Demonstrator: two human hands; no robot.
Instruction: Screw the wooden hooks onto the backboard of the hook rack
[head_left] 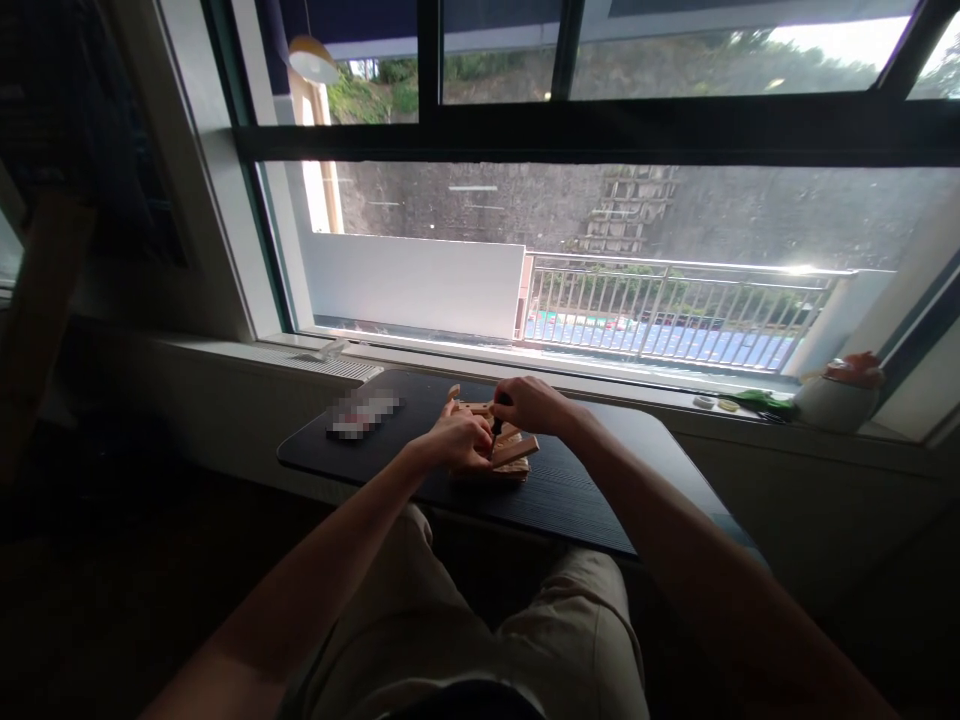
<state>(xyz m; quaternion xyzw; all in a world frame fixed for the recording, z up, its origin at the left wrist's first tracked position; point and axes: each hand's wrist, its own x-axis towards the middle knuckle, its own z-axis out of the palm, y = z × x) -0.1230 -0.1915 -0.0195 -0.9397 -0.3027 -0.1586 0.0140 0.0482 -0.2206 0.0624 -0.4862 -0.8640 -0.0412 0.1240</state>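
A small wooden assembly of light blocks and strips [513, 466] rests on the dark table [592, 490] in front of me. My right hand [531, 402] is closed around the dark handle of a screwdriver [496, 428], held upright with its shaft pointing down at the wood. From the left, my left hand [463, 440] grips the wooden assembly close to the screwdriver's tip. The tip itself and the spot where it meets the wood are too small to make out. One wooden strip sticks out to the right at a slant.
A blurred flat object [364, 415] lies on the table's left part. Behind the table runs a windowsill [630, 392] below a large window. A pale pot [836, 400] and some green material [757, 402] sit on the sill at right. My knees are under the table's near edge.
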